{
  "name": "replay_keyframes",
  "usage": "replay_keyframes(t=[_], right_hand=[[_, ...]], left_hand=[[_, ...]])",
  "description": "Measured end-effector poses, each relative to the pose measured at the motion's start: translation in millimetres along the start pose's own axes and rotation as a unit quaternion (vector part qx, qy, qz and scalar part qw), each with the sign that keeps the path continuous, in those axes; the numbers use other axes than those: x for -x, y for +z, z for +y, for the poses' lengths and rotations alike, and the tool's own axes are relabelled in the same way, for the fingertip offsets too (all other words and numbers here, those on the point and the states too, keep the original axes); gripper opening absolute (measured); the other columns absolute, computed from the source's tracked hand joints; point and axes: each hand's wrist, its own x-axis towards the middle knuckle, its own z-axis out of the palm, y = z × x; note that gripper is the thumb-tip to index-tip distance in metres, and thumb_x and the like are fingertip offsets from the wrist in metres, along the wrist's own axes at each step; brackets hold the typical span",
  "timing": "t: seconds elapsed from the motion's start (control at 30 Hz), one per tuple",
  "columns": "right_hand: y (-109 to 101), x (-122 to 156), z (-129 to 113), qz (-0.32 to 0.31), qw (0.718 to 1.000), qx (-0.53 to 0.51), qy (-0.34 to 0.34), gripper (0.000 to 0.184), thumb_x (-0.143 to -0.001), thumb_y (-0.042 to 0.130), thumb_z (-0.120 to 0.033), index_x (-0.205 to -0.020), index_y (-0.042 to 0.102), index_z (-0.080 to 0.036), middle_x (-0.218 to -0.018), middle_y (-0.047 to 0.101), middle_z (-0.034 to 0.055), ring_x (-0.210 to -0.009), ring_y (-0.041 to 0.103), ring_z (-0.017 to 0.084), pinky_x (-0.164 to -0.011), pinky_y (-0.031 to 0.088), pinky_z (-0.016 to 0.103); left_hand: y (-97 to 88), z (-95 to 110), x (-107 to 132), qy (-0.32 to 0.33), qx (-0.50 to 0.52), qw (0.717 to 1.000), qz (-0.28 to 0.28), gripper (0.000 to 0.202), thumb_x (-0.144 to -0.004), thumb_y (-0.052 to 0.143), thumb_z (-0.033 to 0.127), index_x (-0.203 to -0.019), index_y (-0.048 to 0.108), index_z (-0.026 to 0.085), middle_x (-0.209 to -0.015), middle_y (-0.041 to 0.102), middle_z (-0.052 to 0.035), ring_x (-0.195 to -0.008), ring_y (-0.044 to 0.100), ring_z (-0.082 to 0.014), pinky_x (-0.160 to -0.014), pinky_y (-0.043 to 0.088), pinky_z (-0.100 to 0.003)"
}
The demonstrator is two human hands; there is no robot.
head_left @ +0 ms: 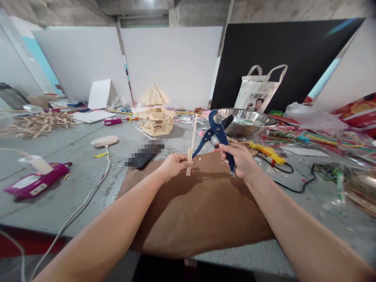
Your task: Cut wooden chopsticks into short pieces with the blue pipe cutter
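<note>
Between the thumb and fingers of my left hand are thin wooden sticks, held upright; one reaches well above the others. My right hand grips the handle of a blue pipe cutter, whose hooked jaw points up and stands apart. Its other handle slants down toward the sticks; I cannot tell whether it touches them. Both hands are above a brown sheet. Beyond them stands a small pavilion model built of wooden sticks.
A metal basin and a tote bag stand at the back right. A yellow-handled corded tool lies right of my hand. A phone, a white cable, a purple power strip and a stick pile are leftward.
</note>
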Motion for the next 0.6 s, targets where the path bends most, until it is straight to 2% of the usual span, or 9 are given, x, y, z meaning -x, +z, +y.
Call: replay_keyframes(t=[0.1,0.2,0.27,0.37,0.5,0.6], right_hand=[[0,0,2,-0.004,1.000,-0.010,-0.003,0.021,-0.063,0.056,-0.032,-0.077,0.054,-0.016,-0.054,0.049,-0.0030,-0.039,0.041,0.005,-0.036,0.032,0.020],[3,1,8,-0.050,0.999,-0.019,-0.011,0.026,-0.063,0.053,-0.028,-0.088,0.054,-0.020,-0.089,0.058,0.0034,-0.068,0.056,0.012,-0.056,0.045,0.025],[6,2,12,-0.102,0.994,-0.029,-0.014,0.027,-0.062,0.049,-0.024,-0.089,0.053,-0.022,-0.103,0.054,0.0033,-0.086,0.054,0.015,-0.067,0.045,0.029],[10,6,15,-0.145,0.988,-0.044,-0.026,0.022,-0.060,0.044,-0.021,-0.080,0.055,-0.021,-0.102,0.055,0.0028,-0.093,0.051,0.016,-0.071,0.044,0.030],[18,11,15,-0.116,0.992,-0.017,-0.042,0.011,-0.057,0.044,-0.023,-0.062,0.053,-0.020,-0.082,0.060,0.0044,-0.084,0.054,0.017,-0.067,0.045,0.030],[22,10,15,-0.084,0.992,0.064,-0.064,0.014,-0.058,0.043,-0.026,-0.064,0.054,-0.019,-0.075,0.060,0.0051,-0.073,0.056,0.016,-0.061,0.045,0.029]], left_hand=[[1.4,0,0,-0.005,0.006,1.000,0.010,0.033,-0.056,0.064,0.036,-0.076,0.057,0.010,-0.054,0.058,0.0012,-0.057,0.059,-0.0123,-0.058,0.046,-0.026],[3.8,3,2,0.001,-0.003,1.000,0.013,0.033,-0.056,0.064,0.037,-0.075,0.058,0.010,-0.055,0.058,0.0006,-0.054,0.057,-0.0108,-0.056,0.046,-0.024],[4.6,5,4,0.009,-0.014,1.000,0.016,0.032,-0.057,0.063,0.037,-0.074,0.058,0.010,-0.056,0.059,0.0001,-0.052,0.056,-0.0095,-0.054,0.045,-0.023],[5.0,7,6,0.021,-0.041,0.999,0.014,0.029,-0.059,0.061,0.035,-0.071,0.058,0.009,-0.056,0.059,-0.0004,-0.052,0.055,-0.0088,-0.054,0.044,-0.021],[7.6,4,6,0.061,-0.100,0.993,-0.026,0.026,-0.062,0.058,0.035,-0.070,0.060,0.011,-0.058,0.059,-0.0005,-0.054,0.054,-0.0099,-0.054,0.043,-0.021],[10.3,3,6,0.100,-0.167,0.979,-0.053,0.028,-0.065,0.054,0.037,-0.069,0.062,0.011,-0.061,0.060,-0.0016,-0.055,0.052,-0.0096,-0.054,0.041,-0.021]])
